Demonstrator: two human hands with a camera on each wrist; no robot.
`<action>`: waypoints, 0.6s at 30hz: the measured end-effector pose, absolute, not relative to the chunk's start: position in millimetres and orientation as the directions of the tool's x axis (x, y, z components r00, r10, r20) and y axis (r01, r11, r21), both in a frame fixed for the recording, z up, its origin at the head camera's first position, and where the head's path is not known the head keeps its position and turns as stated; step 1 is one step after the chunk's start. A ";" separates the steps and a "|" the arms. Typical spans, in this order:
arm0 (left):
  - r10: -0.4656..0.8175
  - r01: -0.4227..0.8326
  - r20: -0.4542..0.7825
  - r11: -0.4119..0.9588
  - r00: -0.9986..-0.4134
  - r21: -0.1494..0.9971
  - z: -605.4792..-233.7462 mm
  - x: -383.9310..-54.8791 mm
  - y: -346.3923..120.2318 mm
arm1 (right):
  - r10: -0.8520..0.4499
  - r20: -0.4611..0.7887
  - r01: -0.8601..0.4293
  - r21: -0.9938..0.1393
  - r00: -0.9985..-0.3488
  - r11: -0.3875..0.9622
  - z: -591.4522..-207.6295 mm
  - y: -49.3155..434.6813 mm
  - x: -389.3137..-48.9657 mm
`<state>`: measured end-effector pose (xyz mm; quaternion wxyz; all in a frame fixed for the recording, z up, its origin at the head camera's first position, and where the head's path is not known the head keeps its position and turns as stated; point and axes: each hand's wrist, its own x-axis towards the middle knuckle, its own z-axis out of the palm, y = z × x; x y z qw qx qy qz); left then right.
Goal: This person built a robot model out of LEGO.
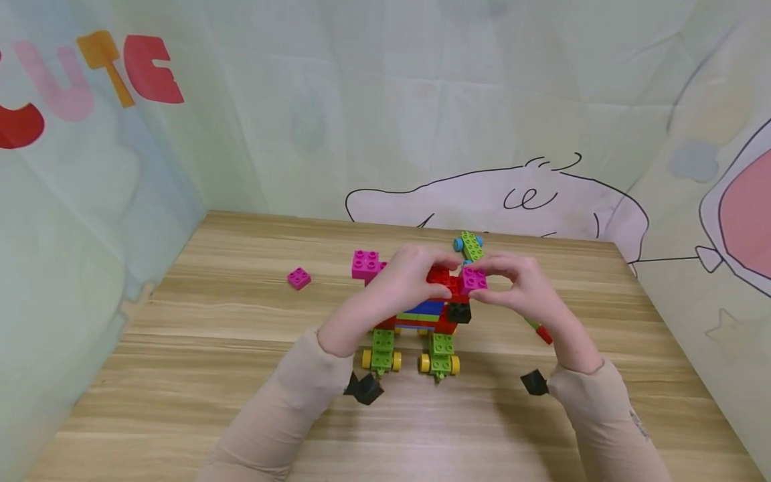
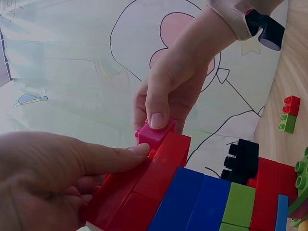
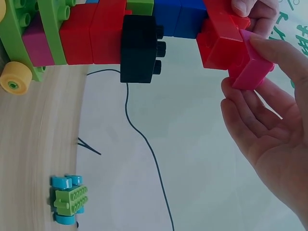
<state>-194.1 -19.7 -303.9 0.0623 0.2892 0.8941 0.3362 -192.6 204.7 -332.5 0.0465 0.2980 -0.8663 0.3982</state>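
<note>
A toy built of red, blue, green and other bricks stands on yellow wheels; its blue bricks show below the hands. My left hand grips the red bricks along its top, the thumb lying on their side. At the right end of that red row, my right hand pinches a pink brick between thumb and fingers. The pink brick touches the red one; how firmly they are joined I cannot tell. Lower down, a black brick juts out. Another pink brick tops the left end.
A loose pink brick lies to the left on the wooden table. Behind the hands is a green wheeled base with blue wheels. A red-and-green brick pair rests to the right. A printed cloth hangs behind the table.
</note>
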 end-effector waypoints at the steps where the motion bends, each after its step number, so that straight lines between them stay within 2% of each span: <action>1: 0.559 0.475 0.083 0.606 -0.825 0.638 -304.0 -194.2 -19.7 | -0.484 0.315 -0.554 -0.662 -0.816 0.505 -332.2 204.7 -193.1; 10: 0.564 0.484 0.088 0.604 -0.821 0.633 -304.7 -194.5 -19.1 | -0.507 0.280 -0.544 -0.672 -0.815 0.503 -328.9 204.3 -194.5; 18: 0.563 0.482 0.085 0.609 -0.822 0.631 -304.2 -194.0 -19.9 | -0.524 0.315 -0.590 -0.619 -0.791 0.519 -328.2 203.5 -194.5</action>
